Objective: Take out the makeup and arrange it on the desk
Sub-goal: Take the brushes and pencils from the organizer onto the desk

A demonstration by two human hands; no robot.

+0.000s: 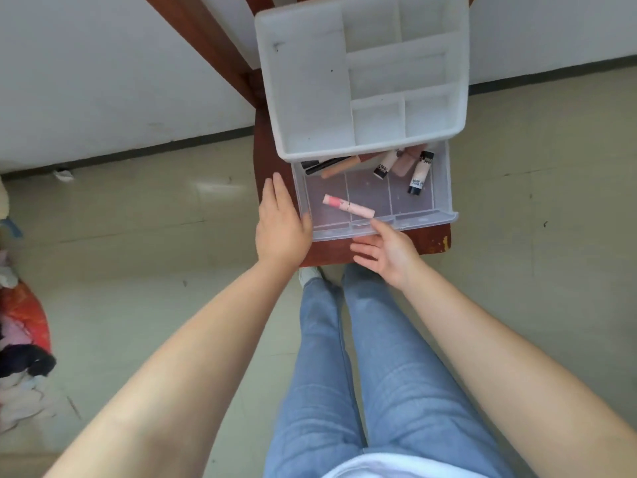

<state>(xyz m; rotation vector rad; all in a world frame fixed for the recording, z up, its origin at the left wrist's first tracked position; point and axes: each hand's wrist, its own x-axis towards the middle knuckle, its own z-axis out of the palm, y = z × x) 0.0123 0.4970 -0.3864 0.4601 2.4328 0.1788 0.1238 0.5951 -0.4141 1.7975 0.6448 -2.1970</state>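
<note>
A white plastic organiser (310, 98) with empty top compartments stands on a small red-brown desk (331, 251). Its clear drawer (444, 188) is pulled out towards me. Inside lie a pink lip-gloss tube (348, 205), two cream tubes with black caps (418, 172), a black pencil (327, 164), an orange stick (339, 170) and a beige compact (401, 165). My left hand (281, 224) rests flat against the drawer's left side, fingers straight. My right hand (386, 251) is palm-up at the drawer's front lip, its thumb touching the edge, holding nothing.
The desk's wooden frame (206, 39) runs back to a white wall. Pale floor tiles surround the desk. A pile of cloth and bags (20, 339) lies at the left edge. My legs in blue jeans (362, 357) stand just before the desk.
</note>
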